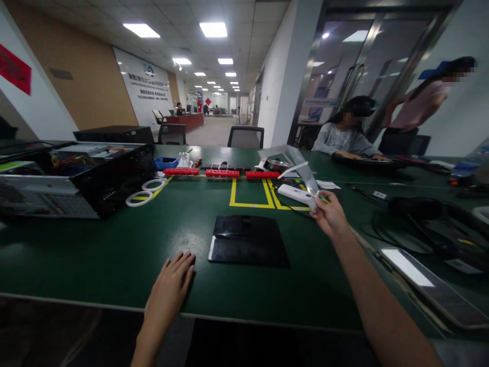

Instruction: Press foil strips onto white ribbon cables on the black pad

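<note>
My right hand (331,213) is raised above the table and pinches the lower end of a clear, bent plastic film (301,165). The film rises up and to the left from my fingers, and a narrow whitish strip crosses it. My left hand (172,279) rests palm down near the front edge, fingers stretched out and holding nothing. Between my hands, a flat, glossy black panel (248,242) lies on the green table, with a white patch at its left edge. Behind the film sits a white oblong device (296,194).
An opened computer case (76,178) stands at left, near two white rings (139,199). Red trays (222,173), a blue bin (166,162) and yellow tape outlines (251,205) lie farther back. Headphones (428,219) and a tablet-like device (431,285) are at right. One person (346,132) sits opposite; another stands.
</note>
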